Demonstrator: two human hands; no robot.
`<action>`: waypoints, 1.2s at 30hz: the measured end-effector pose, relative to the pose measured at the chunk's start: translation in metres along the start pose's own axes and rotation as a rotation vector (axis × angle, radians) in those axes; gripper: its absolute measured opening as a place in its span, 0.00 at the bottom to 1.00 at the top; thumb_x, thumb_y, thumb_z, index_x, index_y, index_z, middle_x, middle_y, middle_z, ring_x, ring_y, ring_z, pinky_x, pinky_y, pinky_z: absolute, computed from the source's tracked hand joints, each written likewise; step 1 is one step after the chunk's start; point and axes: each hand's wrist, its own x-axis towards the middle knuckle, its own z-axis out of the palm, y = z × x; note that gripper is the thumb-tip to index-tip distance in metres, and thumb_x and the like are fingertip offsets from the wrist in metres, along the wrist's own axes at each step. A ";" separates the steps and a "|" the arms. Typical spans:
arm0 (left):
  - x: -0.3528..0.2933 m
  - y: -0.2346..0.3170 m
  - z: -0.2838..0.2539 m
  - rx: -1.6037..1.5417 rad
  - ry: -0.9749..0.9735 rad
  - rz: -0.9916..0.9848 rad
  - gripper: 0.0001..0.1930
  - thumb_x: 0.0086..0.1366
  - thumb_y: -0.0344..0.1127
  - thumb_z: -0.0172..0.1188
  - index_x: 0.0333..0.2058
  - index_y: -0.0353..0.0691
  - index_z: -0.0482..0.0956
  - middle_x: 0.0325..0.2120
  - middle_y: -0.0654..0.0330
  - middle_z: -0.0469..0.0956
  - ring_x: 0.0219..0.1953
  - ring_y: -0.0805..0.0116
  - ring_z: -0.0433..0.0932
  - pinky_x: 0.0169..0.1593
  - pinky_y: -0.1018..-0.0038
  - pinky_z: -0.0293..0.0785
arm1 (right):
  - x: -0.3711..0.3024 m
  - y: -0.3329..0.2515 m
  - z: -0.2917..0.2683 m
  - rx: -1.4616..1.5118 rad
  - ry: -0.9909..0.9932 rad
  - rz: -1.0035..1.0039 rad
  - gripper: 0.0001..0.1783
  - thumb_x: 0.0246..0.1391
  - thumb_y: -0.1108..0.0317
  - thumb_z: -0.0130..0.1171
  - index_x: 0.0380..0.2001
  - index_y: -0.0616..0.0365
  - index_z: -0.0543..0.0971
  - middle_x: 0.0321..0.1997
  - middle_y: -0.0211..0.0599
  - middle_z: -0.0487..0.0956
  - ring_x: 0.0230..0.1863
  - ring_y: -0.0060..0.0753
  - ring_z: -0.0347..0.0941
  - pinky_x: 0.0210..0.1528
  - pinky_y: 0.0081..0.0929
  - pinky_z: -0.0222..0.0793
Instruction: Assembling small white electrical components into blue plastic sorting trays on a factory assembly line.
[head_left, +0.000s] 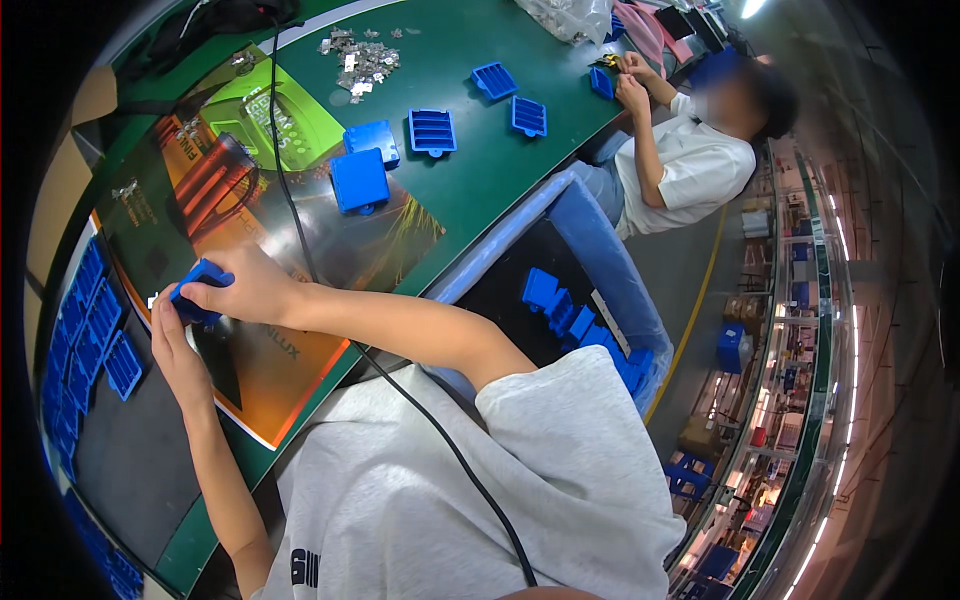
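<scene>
My right hand [248, 284] is closed around a blue plastic part [205, 285], with the thumb lying along it. Close against that part's near-left side is my left hand [178, 350], its fingers together and their tips at the part's edge. A small pale piece [153, 298] shows by the left fingertips; its kind is too small to make out. Beneath both hands lies a printed orange and dark sheet [290, 385]. Two blue parts, one a flat-faced block [360, 182], rest farther away on the sheet. Fingers hide much of the held part.
Blue slatted parts [432, 133] and a pile of small metal pieces [365, 68] lie on the green table [440, 190]. More blue parts [123, 365] sit on a dark mat. A black cable [295, 210] crosses my arm. A blue-lined bin [610, 235] stands right; beyond, a co-worker [680, 150].
</scene>
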 end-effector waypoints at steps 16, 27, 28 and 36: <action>-0.049 0.042 -0.046 -0.248 0.425 0.122 0.19 0.72 0.35 0.44 0.57 0.29 0.61 0.19 0.64 0.63 0.23 0.79 0.63 0.30 0.82 0.63 | 0.012 -0.015 -0.027 0.339 0.240 0.045 0.18 0.54 0.56 0.61 0.29 0.64 0.76 0.21 0.33 0.77 0.18 0.22 0.75 0.16 0.22 0.67; -0.227 -0.052 -0.136 1.024 0.667 0.158 0.19 0.68 0.32 0.44 0.55 0.30 0.62 0.56 0.45 0.63 0.57 0.51 0.63 0.61 0.60 0.56 | -0.060 -0.009 -0.268 -0.207 0.924 0.219 0.25 0.56 0.48 0.58 0.40 0.61 0.69 0.22 0.34 0.74 0.12 0.22 0.68 0.09 0.16 0.57; -0.223 -0.060 -0.134 1.009 0.707 0.199 0.18 0.69 0.36 0.41 0.52 0.30 0.65 0.55 0.45 0.65 0.55 0.51 0.65 0.61 0.59 0.55 | -0.065 -0.004 -0.286 -0.247 0.976 0.262 0.26 0.56 0.49 0.59 0.42 0.62 0.69 0.22 0.33 0.74 0.12 0.21 0.68 0.09 0.15 0.55; -0.219 -0.083 -0.130 1.065 0.864 0.275 0.15 0.69 0.37 0.40 0.44 0.32 0.70 0.49 0.49 0.72 0.52 0.54 0.68 0.57 0.61 0.57 | -0.026 0.017 -0.393 -0.844 0.969 0.396 0.39 0.48 0.40 0.61 0.47 0.68 0.73 0.31 0.49 0.80 0.25 0.37 0.77 0.30 0.31 0.73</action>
